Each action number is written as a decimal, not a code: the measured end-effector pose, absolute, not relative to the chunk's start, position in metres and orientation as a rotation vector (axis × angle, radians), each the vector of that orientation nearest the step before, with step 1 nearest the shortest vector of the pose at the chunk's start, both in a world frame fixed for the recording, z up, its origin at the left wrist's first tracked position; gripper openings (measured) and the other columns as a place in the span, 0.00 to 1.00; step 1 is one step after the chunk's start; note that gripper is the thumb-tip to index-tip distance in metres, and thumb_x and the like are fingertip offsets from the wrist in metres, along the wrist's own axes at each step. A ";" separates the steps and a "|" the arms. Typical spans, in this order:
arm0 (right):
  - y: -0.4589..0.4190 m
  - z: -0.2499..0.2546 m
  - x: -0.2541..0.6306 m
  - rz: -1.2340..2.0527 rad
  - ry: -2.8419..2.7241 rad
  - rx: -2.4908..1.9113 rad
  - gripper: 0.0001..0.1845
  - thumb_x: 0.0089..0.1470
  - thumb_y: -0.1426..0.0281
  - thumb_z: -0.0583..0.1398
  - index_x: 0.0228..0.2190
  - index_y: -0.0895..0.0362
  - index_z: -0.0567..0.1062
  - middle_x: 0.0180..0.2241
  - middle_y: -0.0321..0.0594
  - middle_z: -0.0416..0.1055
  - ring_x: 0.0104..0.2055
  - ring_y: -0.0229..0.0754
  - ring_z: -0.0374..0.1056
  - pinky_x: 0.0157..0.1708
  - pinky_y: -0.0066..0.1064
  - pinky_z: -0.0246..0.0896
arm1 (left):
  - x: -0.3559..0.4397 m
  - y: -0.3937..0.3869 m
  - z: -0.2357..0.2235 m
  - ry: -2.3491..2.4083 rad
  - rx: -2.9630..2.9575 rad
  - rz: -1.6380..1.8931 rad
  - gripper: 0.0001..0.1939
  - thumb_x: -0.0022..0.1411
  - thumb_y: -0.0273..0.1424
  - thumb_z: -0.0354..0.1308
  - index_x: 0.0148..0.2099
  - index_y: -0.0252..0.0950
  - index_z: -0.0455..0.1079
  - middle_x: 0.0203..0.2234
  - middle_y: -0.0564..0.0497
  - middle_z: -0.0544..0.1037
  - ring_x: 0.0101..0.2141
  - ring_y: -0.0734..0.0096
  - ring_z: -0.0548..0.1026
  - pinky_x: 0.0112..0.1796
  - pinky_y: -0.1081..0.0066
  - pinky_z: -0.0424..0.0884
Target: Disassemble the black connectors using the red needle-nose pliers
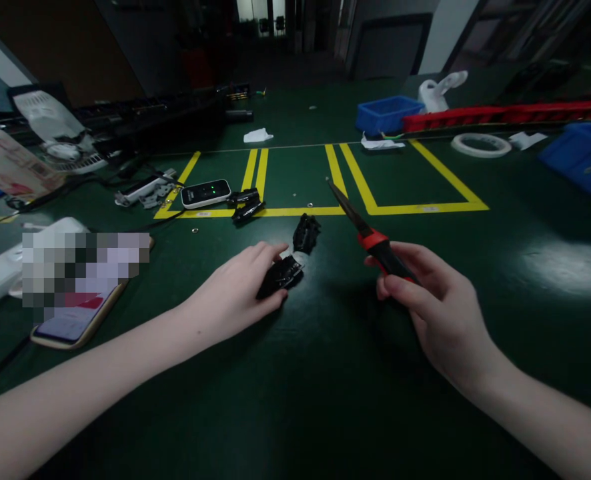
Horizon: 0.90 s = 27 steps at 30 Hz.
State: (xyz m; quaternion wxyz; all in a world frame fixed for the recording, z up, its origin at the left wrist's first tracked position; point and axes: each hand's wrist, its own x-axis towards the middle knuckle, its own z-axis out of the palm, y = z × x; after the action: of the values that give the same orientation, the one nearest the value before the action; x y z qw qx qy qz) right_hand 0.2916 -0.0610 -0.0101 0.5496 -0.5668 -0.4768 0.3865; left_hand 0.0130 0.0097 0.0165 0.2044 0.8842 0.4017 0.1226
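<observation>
My left hand [243, 280] is closed around a glossy black plastic part [284, 272] at the table's middle, thumb on the near side and fingers over the far side. A second black plastic part [306, 233] lies just beyond it. My right hand [433, 300] grips a tool with a red-and-black handle [393, 259]. Its dark metal end tapers to a point and is held up to the left, above the table. Whether it is a file or closed pliers I cannot tell. More black parts [248, 205] lie farther off, left of centre.
On the left are a phone [83, 307], a white device [38, 250], a small black-and-white box with green lights [205, 194] and a white fan [55, 127]. Yellow tape [295, 212] marks the green table. Blue bins [388, 115], a red strip [505, 116] and a tape roll [480, 145] stand right.
</observation>
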 end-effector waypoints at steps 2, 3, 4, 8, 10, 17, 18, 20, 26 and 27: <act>-0.059 -0.009 0.294 0.938 -1.070 -1.372 0.27 0.48 0.48 0.75 0.46 0.46 0.84 0.42 0.39 0.81 0.37 0.46 0.76 0.35 0.38 0.78 | 0.007 0.022 0.017 1.153 2.443 0.346 0.29 0.72 0.35 0.61 0.71 0.35 0.64 0.60 0.38 0.78 0.58 0.48 0.80 0.55 0.46 0.81; -0.058 -0.008 0.294 0.946 -1.045 -1.384 0.27 0.48 0.47 0.74 0.46 0.46 0.84 0.42 0.39 0.80 0.35 0.45 0.75 0.33 0.38 0.77 | 0.005 0.028 0.018 1.168 2.420 0.343 0.29 0.72 0.35 0.60 0.71 0.34 0.63 0.61 0.37 0.78 0.58 0.48 0.80 0.54 0.46 0.82; -0.058 -0.006 0.294 0.954 -1.025 -1.395 0.27 0.48 0.47 0.74 0.46 0.47 0.84 0.41 0.39 0.80 0.34 0.44 0.74 0.32 0.38 0.76 | 0.003 0.035 0.018 1.188 2.391 0.337 0.30 0.72 0.36 0.60 0.72 0.35 0.62 0.62 0.36 0.77 0.58 0.49 0.80 0.52 0.48 0.83; -0.057 -0.003 0.292 0.985 -0.990 -1.418 0.29 0.44 0.45 0.74 0.45 0.46 0.84 0.41 0.40 0.80 0.35 0.48 0.74 0.33 0.42 0.75 | 0.000 0.063 0.017 1.251 2.395 0.362 0.31 0.72 0.37 0.60 0.72 0.31 0.63 0.64 0.32 0.76 0.57 0.46 0.81 0.49 0.48 0.84; -0.057 -0.002 0.292 0.997 -0.986 -1.428 0.31 0.42 0.44 0.75 0.45 0.46 0.83 0.41 0.41 0.80 0.38 0.50 0.75 0.35 0.44 0.75 | 0.002 0.077 0.015 1.270 2.426 0.386 0.31 0.72 0.37 0.60 0.71 0.28 0.64 0.62 0.31 0.77 0.59 0.44 0.79 0.54 0.45 0.81; -0.059 -0.001 0.292 1.007 -0.978 -1.445 0.35 0.42 0.43 0.75 0.47 0.48 0.82 0.42 0.41 0.80 0.38 0.50 0.75 0.35 0.43 0.74 | 0.018 0.097 0.006 1.267 2.554 0.440 0.28 0.73 0.34 0.56 0.69 0.22 0.64 0.61 0.27 0.76 0.63 0.41 0.75 0.63 0.40 0.72; -0.059 -0.002 0.291 1.011 -0.977 -1.444 0.35 0.42 0.43 0.74 0.47 0.48 0.82 0.42 0.42 0.80 0.37 0.49 0.75 0.34 0.42 0.74 | 0.021 0.096 0.007 1.249 2.573 0.440 0.29 0.73 0.32 0.54 0.70 0.21 0.62 0.62 0.26 0.75 0.64 0.40 0.73 0.63 0.39 0.71; -0.058 -0.002 0.291 1.018 -0.978 -1.441 0.36 0.42 0.43 0.74 0.48 0.49 0.81 0.43 0.42 0.80 0.38 0.50 0.75 0.35 0.42 0.74 | 0.026 0.092 0.009 1.186 2.615 0.435 0.31 0.72 0.28 0.52 0.73 0.20 0.58 0.66 0.24 0.71 0.67 0.40 0.70 0.66 0.37 0.67; -0.057 -0.003 0.293 1.023 -1.000 -1.421 0.36 0.42 0.44 0.75 0.49 0.49 0.81 0.46 0.44 0.80 0.46 0.55 0.77 0.46 0.50 0.77 | 0.044 0.084 0.020 0.826 2.700 0.237 0.46 0.66 0.32 0.60 0.80 0.29 0.45 0.79 0.30 0.51 0.79 0.41 0.48 0.75 0.33 0.39; -0.058 -0.004 0.293 1.024 -1.006 -1.418 0.36 0.43 0.45 0.75 0.49 0.49 0.81 0.47 0.44 0.80 0.46 0.55 0.78 0.47 0.50 0.77 | 0.047 0.085 0.021 0.795 2.694 0.205 0.48 0.67 0.34 0.61 0.81 0.29 0.43 0.80 0.29 0.49 0.79 0.40 0.47 0.75 0.33 0.37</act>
State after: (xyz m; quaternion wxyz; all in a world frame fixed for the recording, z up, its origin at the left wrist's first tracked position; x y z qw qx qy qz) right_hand 0.2931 -0.0575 -0.0035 0.5327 -0.5947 -0.4219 0.4296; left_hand 0.0469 0.0845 0.0206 0.1617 0.9440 0.2787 0.0717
